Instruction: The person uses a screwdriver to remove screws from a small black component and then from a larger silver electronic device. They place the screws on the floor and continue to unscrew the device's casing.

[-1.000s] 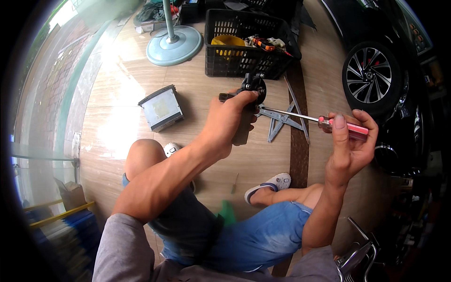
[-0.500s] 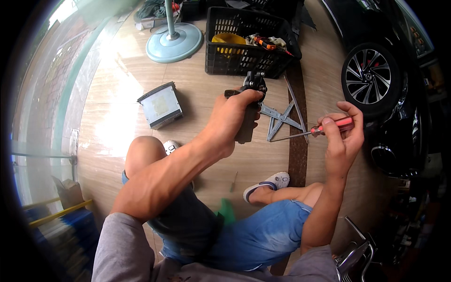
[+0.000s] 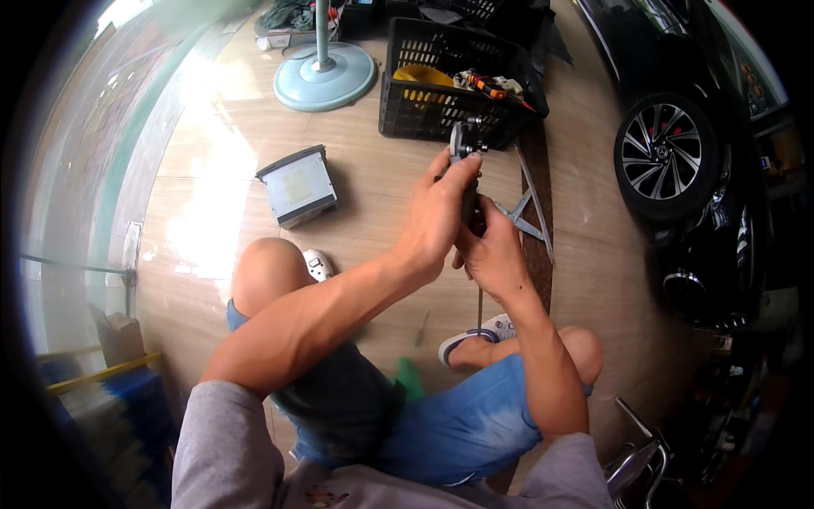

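Shirt (image 3: 381, 494) nearest, then knees (image 3: 270, 276); between them on the floor (image 3: 381, 170), a green object (image 3: 409, 379) and a thin tool (image 3: 421, 329). Left hand (image 3: 434, 212) grips a dark part (image 3: 469, 199) held out beyond the knees; right hand (image 3: 494, 253) closed around a screwdriver (image 3: 480, 307), shaft pointing back toward the body, handle hidden. Both hands cover much of the part. Past them: metal linkage (image 3: 531, 222), partly blocked by right hand; silver box unit (image 3: 298, 188) left; car wheel (image 3: 664, 153) right; black crate (image 3: 424, 120) behind, beside a pale-blue stand base (image 3: 325, 83). Markings: small shirt print (image 3: 322, 495); yellowish label (image 3: 303, 190) on box unit, too blurred to read
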Demonstrator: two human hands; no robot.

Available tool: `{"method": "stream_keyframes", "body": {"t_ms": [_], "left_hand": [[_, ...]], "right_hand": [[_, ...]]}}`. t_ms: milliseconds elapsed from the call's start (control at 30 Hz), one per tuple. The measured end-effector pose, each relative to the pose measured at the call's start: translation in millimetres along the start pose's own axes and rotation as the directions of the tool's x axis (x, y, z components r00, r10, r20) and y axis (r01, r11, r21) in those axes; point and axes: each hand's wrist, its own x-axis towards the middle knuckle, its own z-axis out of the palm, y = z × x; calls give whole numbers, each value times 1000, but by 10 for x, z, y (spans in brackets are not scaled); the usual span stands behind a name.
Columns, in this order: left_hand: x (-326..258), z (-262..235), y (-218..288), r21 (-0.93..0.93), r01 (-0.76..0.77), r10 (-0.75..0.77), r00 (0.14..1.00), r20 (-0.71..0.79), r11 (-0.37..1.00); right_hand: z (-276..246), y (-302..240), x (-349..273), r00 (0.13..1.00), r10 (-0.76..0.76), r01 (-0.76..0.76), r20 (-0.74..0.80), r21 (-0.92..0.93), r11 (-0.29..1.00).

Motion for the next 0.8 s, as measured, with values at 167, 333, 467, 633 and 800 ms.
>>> {"method": "stream_keyframes", "body": {"t_ms": [167, 333, 467, 633, 800], "left_hand": [[-33, -113, 58, 336, 102, -120, 992, 31, 936], [-46, -263, 164, 965, -263, 4, 965, 263, 21], [-265, -473, -28, 757, -542, 94, 787, 609, -366], [-880, -447, -301, 610, -706, -319, 708, 630, -361], [-1212, -356, 23, 472, -851, -550, 514, 658, -231]], "right_hand": [[-16, 187, 68, 958, 164, -225, 237, 263, 938], [449, 952, 107, 925, 358, -377, 127, 423, 824], [663, 1721, -101, 812, 571, -583, 120, 203, 787], [1035, 2790, -525, 654, 753, -753, -69, -158, 639], [1382, 3306, -502, 652, 747, -713, -128, -439, 546]]}}
